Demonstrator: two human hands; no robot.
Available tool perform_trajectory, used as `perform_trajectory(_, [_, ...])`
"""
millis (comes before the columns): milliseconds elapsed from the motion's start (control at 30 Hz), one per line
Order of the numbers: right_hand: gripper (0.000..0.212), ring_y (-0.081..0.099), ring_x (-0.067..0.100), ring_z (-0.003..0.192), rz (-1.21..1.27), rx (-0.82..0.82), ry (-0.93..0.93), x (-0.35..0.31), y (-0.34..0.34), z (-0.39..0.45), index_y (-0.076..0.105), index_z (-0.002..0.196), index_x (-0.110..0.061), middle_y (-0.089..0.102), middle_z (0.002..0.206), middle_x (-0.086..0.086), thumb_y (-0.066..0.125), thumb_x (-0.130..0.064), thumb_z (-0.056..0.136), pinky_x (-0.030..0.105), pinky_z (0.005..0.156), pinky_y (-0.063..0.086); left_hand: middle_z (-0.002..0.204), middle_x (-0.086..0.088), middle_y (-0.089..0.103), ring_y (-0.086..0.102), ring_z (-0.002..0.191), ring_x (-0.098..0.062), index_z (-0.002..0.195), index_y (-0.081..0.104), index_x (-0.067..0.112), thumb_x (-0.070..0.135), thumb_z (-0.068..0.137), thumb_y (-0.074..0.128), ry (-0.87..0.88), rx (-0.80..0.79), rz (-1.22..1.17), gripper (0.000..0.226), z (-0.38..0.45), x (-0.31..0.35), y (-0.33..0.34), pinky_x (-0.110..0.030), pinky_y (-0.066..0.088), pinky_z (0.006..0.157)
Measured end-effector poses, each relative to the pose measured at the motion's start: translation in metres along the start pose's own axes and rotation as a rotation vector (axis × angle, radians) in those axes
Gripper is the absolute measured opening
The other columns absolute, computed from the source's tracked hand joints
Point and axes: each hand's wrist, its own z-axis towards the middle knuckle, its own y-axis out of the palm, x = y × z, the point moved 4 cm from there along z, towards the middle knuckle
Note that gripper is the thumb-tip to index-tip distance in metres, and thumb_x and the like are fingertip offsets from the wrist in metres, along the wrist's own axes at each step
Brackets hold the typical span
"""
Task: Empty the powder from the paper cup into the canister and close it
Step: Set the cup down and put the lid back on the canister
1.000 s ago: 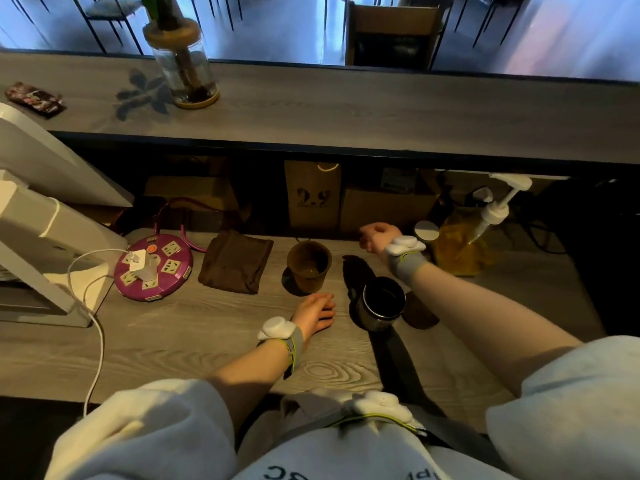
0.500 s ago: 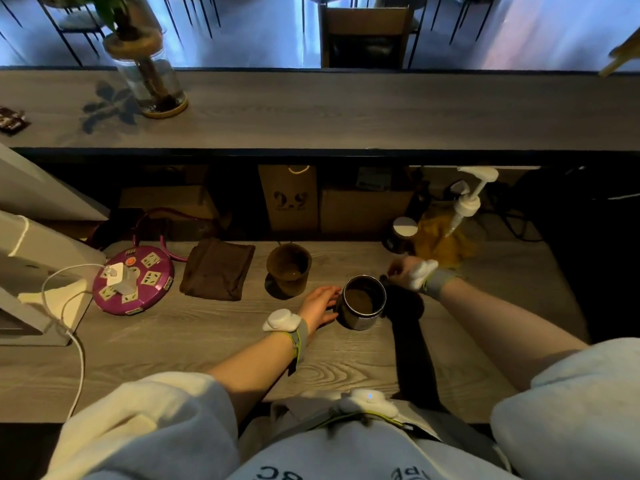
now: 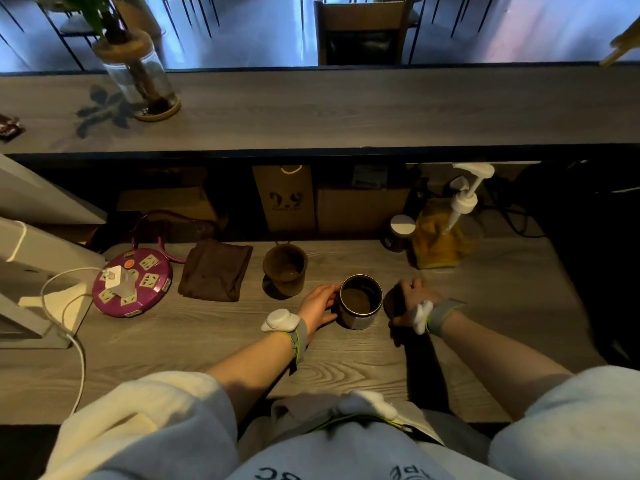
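Wood-grain counter [image 3: 346,362] is carrying the open canister [image 3: 361,302] — left hand [image 3: 318,304] cupping its side, right hand [image 3: 414,301] gripping the dark lid [image 3: 394,303]. Paper cup [image 3: 285,268] is standing behind. Misaligned lid risks tipping powder out.

Single head view, looking forward-down, close over counter [image 3: 207,341].

A grey wood-grain pattern is shown by the tabletop [image 3: 485,306]. At nine o'clock, purple is seen on the round power strip [image 3: 133,287]; brown on the cloth [image 3: 214,270] and paper cup [image 3: 284,268].
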Motion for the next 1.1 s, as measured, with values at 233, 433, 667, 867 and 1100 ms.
perform_trajectory(233, [0.081,0.043,0.04,0.126,0.458,0.153,0.005,0.018,-0.032,-0.002,0.024,0.143,-0.026,0.039,0.141,0.02,0.062,-0.054,0.078,0.042,0.101,0.038,0.13,-0.008,0.056,0.05,0.121,-0.018,0.126,0.052,0.014,0.027,0.097,0.041,-0.01,-0.022,-0.039,0.034,-0.003,-0.002,0.002,-0.036,0.044,0.096])
perform_trajectory(433, [0.073,0.052,0.031,0.109,0.998,0.329,-0.042,0.005,-0.058,-0.017,0.032,0.129,-0.012,0.051,0.115,0.012,0.074,-0.033,0.074,0.042,0.092,0.046,0.126,-0.002,0.056,0.048,0.122,-0.016,0.121,0.054,0.023,0.029,0.097,0.043,-0.021,-0.026,-0.062,0.027,0.001,-0.01,0.003,-0.037,0.041,0.099])
perform_trajectory(667, [0.037,0.057,0.029,0.087,1.065,0.304,-0.261,-0.029,-0.047,-0.048,0.043,0.081,-0.018,0.054,0.088,0.008,0.076,-0.029,0.071,0.041,0.073,0.05,0.122,0.005,0.059,0.051,0.118,-0.011,0.113,0.057,0.031,0.028,0.095,0.046,-0.014,-0.064,-0.056,0.021,0.003,-0.014,0.002,-0.033,0.042,0.096])
perform_trajectory(867, [0.076,0.044,0.024,0.124,0.531,0.309,-0.427,-0.038,-0.041,-0.057,0.044,0.133,-0.023,0.05,0.132,0.007,0.078,-0.04,0.067,0.038,0.102,0.04,0.129,0.004,0.057,0.049,0.122,-0.011,0.123,0.056,0.029,0.033,0.094,0.05,-0.016,-0.081,-0.073,0.03,0.003,-0.019,0.001,-0.034,0.041,0.103])
perform_trajectory(1100, [0.103,0.036,0.024,0.126,0.051,0.302,-0.584,-0.056,-0.052,-0.056,0.023,0.147,-0.015,0.04,0.144,0.007,0.072,-0.056,0.066,0.036,0.106,0.035,0.132,0.002,0.056,0.049,0.121,-0.012,0.13,0.053,0.026,0.031,0.094,0.051,-0.015,-0.086,-0.097,0.037,0.003,-0.02,-0.001,-0.034,0.04,0.102])
